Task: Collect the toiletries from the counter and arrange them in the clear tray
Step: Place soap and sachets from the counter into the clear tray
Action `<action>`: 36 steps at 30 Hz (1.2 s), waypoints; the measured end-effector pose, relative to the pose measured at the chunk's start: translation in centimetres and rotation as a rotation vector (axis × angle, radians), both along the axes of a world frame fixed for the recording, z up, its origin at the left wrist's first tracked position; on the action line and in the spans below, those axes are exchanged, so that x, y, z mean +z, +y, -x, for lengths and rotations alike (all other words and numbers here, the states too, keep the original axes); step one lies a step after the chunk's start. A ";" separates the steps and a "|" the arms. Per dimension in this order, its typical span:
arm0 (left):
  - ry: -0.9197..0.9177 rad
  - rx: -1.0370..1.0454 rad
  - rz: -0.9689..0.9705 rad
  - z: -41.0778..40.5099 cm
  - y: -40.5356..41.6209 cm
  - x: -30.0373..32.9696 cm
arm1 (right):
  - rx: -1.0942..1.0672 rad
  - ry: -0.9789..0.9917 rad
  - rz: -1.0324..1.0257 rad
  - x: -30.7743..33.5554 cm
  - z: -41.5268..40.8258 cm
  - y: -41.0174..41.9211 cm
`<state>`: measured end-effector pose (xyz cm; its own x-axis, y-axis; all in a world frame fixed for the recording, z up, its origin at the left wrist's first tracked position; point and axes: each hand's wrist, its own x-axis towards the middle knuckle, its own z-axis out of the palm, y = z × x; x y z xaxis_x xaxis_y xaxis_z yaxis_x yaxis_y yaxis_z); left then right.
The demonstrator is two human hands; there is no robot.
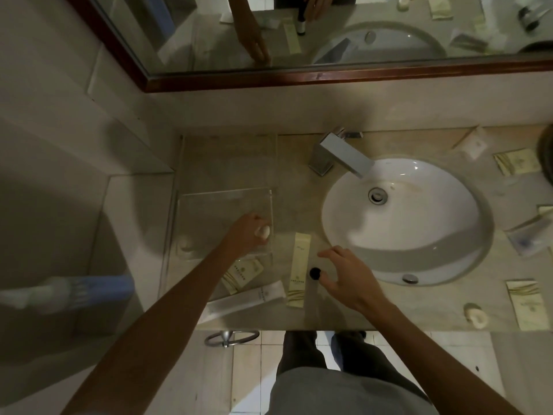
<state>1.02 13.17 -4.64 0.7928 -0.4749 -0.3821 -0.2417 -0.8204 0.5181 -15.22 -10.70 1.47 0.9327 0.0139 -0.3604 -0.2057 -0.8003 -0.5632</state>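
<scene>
The right hand (347, 278), fingers spread and gripping nothing, is hovering just right of the black-capped bottle (314, 274), which is standing upright on the counter (302, 181), while the left hand (247, 233) is holding 1 small soap (263, 231) over the clear tray (224, 205).
</scene>
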 end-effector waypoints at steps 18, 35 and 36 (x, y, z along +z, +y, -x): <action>0.024 0.194 0.207 4.7 0.0 2.5 | 0.152 -0.015 0.082 -2.0 -0.4 1.2; -0.257 0.036 -0.189 -5.5 3.1 1.3 | 0.094 0.021 0.047 0.0 -4.4 4.6; -0.256 0.031 -0.172 -5.8 2.8 1.1 | 0.097 0.028 0.045 -0.1 -4.1 4.7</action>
